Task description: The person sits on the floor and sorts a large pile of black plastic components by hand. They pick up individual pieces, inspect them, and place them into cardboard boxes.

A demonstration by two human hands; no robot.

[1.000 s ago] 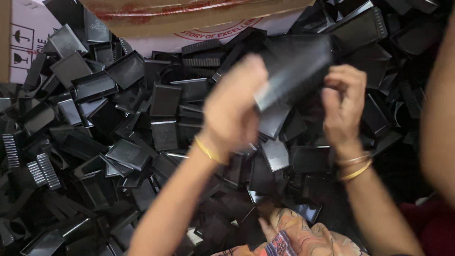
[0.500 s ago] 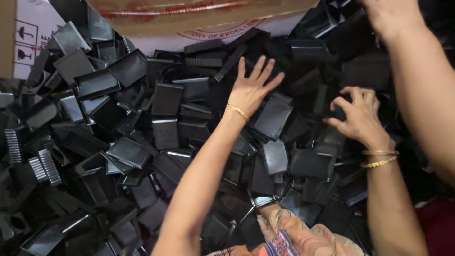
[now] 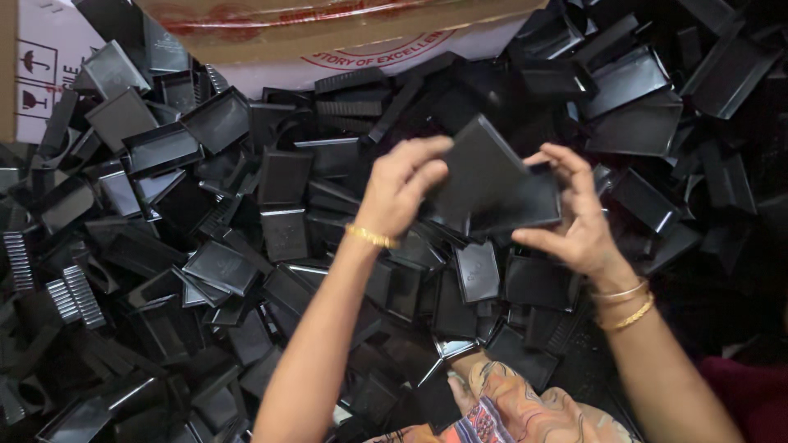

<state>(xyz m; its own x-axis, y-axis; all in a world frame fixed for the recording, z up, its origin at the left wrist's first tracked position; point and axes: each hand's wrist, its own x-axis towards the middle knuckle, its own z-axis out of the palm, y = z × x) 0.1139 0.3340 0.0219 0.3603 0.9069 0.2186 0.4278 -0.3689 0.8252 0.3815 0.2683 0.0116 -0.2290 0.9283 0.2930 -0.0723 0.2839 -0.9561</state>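
My left hand point(image 3: 404, 190) and my right hand point(image 3: 574, 220) are raised above a large heap of black plastic tray-shaped parts point(image 3: 222, 262). Between them they hold two flat black plastic pieces point(image 3: 492, 182), one tilted against the other. The left fingers pinch the upper left edge, and the right fingers grip the right side. Gold bangles circle both wrists. My patterned garment point(image 3: 525, 410) shows at the bottom edge.
A cardboard box point(image 3: 328, 33) with red and white print lies at the top, partly over the heap. Ribbed black comb-like parts point(image 3: 74, 291) lie at the left. Deeper black trays point(image 3: 632, 90) are stacked at the upper right.
Half a second ago both hands were spread down on the heap. They have since lifted and come together, gripping the black pieces.
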